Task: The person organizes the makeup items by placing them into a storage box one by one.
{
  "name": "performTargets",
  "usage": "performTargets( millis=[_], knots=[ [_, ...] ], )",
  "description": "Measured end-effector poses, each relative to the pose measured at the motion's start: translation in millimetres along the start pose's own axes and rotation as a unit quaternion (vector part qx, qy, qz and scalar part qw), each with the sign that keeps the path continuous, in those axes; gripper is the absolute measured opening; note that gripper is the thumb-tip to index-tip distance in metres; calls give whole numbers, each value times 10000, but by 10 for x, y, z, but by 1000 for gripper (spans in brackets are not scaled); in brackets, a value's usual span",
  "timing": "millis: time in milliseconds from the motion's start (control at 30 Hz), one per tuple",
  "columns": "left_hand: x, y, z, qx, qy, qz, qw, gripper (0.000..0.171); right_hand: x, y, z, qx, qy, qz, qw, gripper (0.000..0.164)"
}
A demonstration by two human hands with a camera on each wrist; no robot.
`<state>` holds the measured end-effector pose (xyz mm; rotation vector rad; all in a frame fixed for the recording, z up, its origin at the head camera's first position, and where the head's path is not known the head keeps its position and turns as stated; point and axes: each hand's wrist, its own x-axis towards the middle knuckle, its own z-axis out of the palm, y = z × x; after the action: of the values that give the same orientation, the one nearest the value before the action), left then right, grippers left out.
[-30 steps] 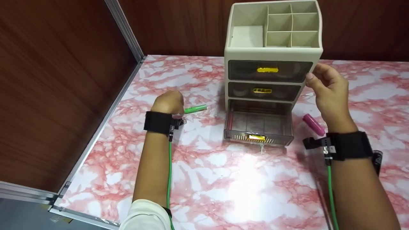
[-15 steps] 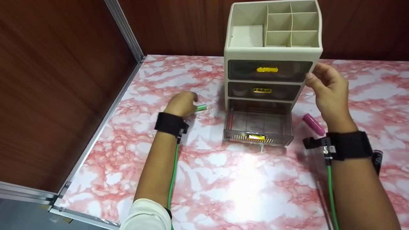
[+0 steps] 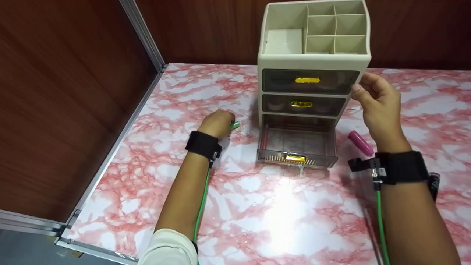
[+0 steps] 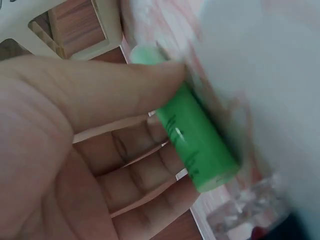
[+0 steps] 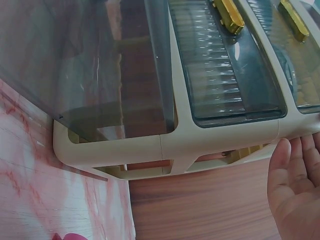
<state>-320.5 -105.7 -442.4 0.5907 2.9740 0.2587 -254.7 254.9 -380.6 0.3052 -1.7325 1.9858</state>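
Observation:
My left hand (image 3: 218, 123) is low over the tabletop, left of the drawer organizer. In the left wrist view its thumb and fingers pinch a short green tube (image 4: 197, 140) with dark lettering; only the tube's end shows in the head view. The cream drawer organizer (image 3: 312, 62) stands upright, its bottom drawer (image 3: 298, 141) pulled out and the upper two closed. My right hand (image 3: 381, 106) holds the organizer's right side, thumb at the front edge and fingers along the side. A pink tube (image 3: 360, 143) lies below that hand.
A reddish stick-like thing (image 3: 265, 139) lies along the left inside of the bottom drawer. A dark cylinder (image 3: 434, 186) is partly hidden by the right wrist. Brown panels (image 3: 206, 33) stand behind and at left of the marbled table (image 3: 147, 191).
The left hand has moved right along the green tube and closed its fingers on it, covering most of it. The right hand and organizer stay put.

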Motion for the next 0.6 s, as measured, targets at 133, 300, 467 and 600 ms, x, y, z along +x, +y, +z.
performTargets(
  millis=[133,300,467,600],
  knots=[
    [-9,22,-26,-76,-51,89,9999,18,2,7,-2,14,2,-18,10000,28],
    [-16,39,-54,-155,-21,118,9998,21,6,15,-6,-21,40,23,10000,28],
    [-30,52,-103,-622,-200,148,9978,32,6,18,-7,-33,35,50,10000,28],
    [-65,103,-211,-1496,-426,539,9864,35,12,21,-13,-11,34,56,10000,28]
  ],
)
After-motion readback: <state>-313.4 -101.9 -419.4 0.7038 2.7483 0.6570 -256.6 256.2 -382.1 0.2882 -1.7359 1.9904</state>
